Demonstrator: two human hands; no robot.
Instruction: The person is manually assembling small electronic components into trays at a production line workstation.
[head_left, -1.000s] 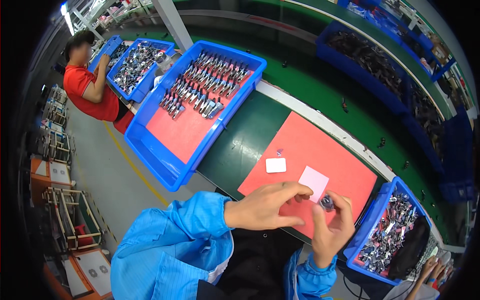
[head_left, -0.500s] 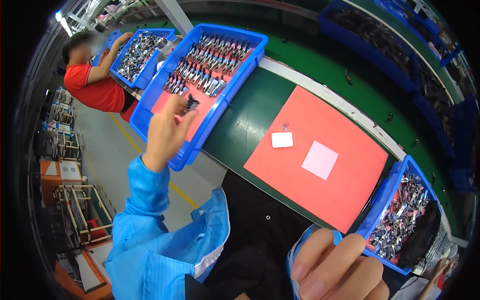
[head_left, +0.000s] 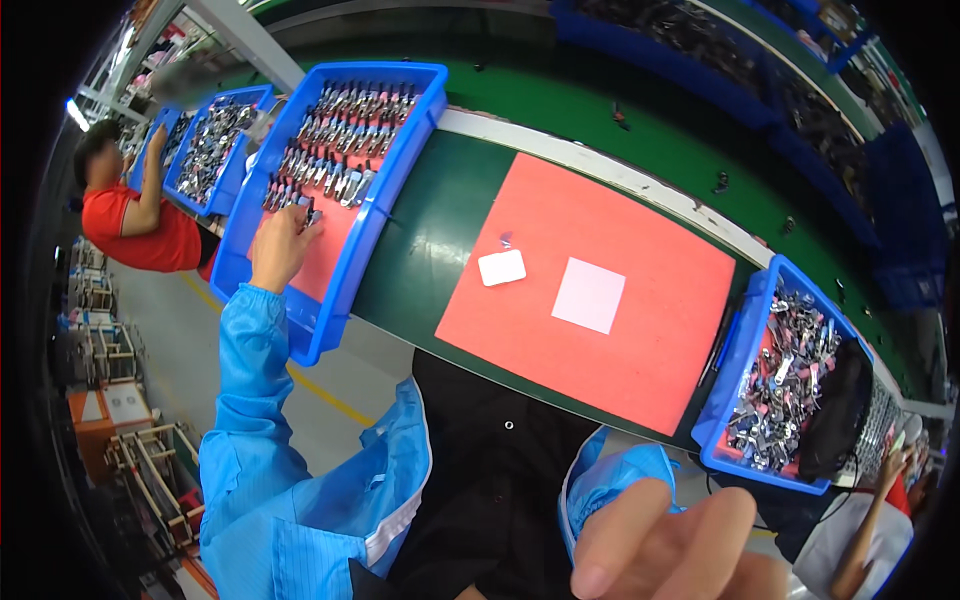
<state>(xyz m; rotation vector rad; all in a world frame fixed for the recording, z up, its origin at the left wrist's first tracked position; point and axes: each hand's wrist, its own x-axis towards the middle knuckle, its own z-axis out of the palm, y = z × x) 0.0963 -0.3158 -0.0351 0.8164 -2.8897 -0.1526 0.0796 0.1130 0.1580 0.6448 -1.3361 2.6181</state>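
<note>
My left hand [head_left: 279, 247] reaches into the long blue tray [head_left: 225, 240]. Its fingers pinch a small metal clip-like piece [head_left: 313, 216] with a dark end, just below the nearest row. Several rows of similar metal pieces [head_left: 345, 128], some with black, blue or pink parts, stand close together on the tray's red lining. Near the bottom edge, close to the camera, my right hand [head_left: 680, 550] has loosely bent fingers with gaps between them. Nothing shows in it, though its palm is partly hidden.
On the green bench [head_left: 425, 220] lies a red mat [head_left: 640, 370] with a white block [head_left: 502, 267] and a pale pink square [head_left: 590, 295]. At right, a blue bin [head_left: 712, 430] holds jumbled metal pieces. Beyond the tray, a person in red [head_left: 150, 225] works at other blue bins.
My left hand has brought the piece up against the nearest row in the tray. My right hand's fingers have spread a little. The whole view has shifted.
</note>
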